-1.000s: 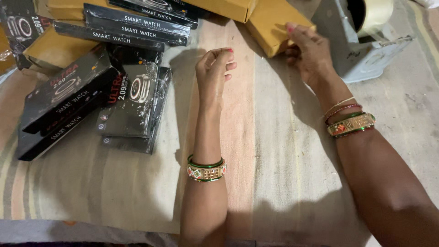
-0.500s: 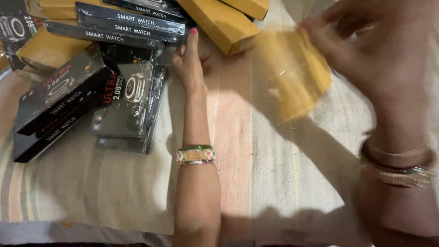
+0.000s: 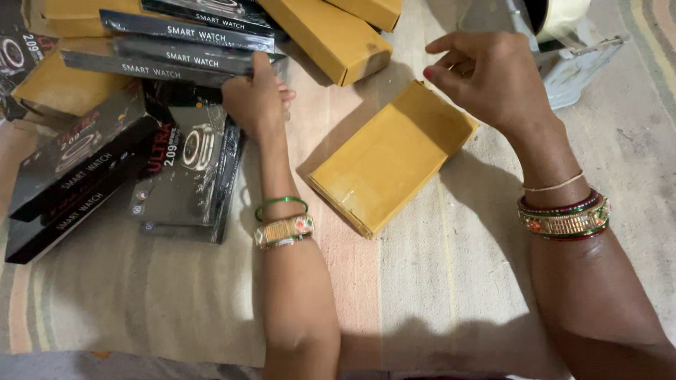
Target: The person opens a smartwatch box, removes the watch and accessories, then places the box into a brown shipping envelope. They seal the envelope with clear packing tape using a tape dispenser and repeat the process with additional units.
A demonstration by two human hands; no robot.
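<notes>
Left hand (image 3: 255,98): upper middle-left of the frame, fingers curled on the edge of a black product box (image 3: 184,62) in a stack.
Right hand (image 3: 489,77): upper right, loosely curled just above the far end of the open yellow carton (image 3: 391,158), not clearly touching it.
Open yellow carton: centre of the frame, lying slantwise on the striped cloth (image 3: 451,281).
Flat black boxes (image 3: 186,169): left of the left wrist, piled on the cloth.
Closed yellow cartons (image 3: 331,39): top centre.
Tape dispenser (image 3: 570,49): upper right corner, partly cut off.
Bangles (image 3: 563,218): on both wrists.
</notes>
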